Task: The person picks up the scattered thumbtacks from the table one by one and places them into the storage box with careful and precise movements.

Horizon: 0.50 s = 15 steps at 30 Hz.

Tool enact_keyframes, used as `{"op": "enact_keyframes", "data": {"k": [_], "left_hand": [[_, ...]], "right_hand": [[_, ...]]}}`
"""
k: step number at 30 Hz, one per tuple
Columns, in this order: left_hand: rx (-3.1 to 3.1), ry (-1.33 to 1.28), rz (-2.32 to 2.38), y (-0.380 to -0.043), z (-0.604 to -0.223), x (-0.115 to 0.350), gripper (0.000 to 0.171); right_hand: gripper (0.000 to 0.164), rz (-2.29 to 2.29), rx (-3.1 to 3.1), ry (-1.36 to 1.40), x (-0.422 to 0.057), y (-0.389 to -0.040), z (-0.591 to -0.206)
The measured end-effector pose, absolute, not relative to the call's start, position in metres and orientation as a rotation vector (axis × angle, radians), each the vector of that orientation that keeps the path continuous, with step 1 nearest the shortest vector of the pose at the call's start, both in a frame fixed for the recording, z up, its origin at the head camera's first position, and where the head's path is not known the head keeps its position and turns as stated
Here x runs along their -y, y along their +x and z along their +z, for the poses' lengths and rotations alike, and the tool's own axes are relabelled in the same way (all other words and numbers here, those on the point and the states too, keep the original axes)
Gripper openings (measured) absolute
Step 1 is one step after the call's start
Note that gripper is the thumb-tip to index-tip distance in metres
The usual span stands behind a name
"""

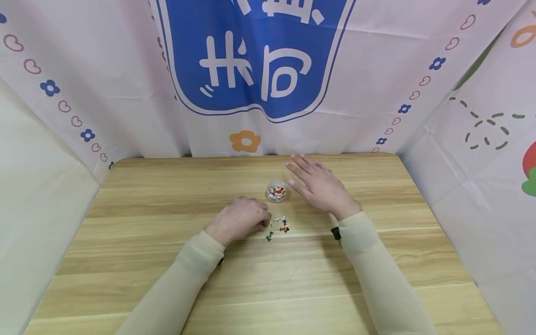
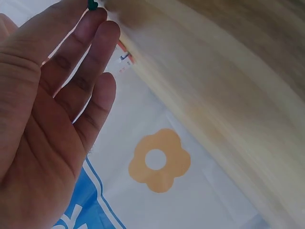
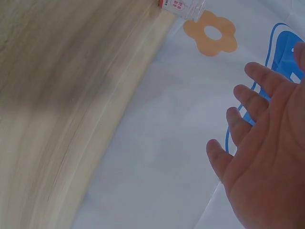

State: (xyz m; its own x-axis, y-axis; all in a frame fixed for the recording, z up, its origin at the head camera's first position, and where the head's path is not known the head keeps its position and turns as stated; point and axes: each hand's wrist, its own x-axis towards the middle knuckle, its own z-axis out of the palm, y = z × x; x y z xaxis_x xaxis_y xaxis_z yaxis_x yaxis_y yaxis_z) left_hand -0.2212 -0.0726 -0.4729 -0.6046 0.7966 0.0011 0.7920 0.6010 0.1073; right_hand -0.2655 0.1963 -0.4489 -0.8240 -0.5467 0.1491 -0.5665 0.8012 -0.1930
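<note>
My left hand [image 1: 240, 219] is low over the table, fingers bent, at the left edge of a small group of push pins [image 1: 284, 228]. At its thumb tip a small green push pin [image 2: 93, 5] shows, pinched against the fingers and partly cut off by the top of the left wrist view. The loose pins are white, yellow, red, blue and green. My right hand [image 1: 321, 187] spreads its fingers to the right of a small clear round container [image 1: 276, 183], holding nothing. Mixed push pins lie inside that container, and a printed label [image 3: 176, 5] shows on it.
A wooden table [image 1: 138, 204] lies under both hands. Behind it hangs a white curtain [image 1: 138, 125] with a blue emblem and an orange flower. Light fabric [image 1: 452, 186] borders the right side.
</note>
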Motion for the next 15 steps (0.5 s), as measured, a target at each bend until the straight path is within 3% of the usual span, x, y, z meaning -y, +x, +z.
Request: {"op": "enact_keyframes", "data": {"k": [15], "left_hand": [[-2.762, 1.371, 0.178, -0.2210, -0.4723, 0.0728, 0.013]], "right_hand": [[0.069, 0.352, 2.912, 0.896, -0.1979, -0.2665, -0.4489]]}}
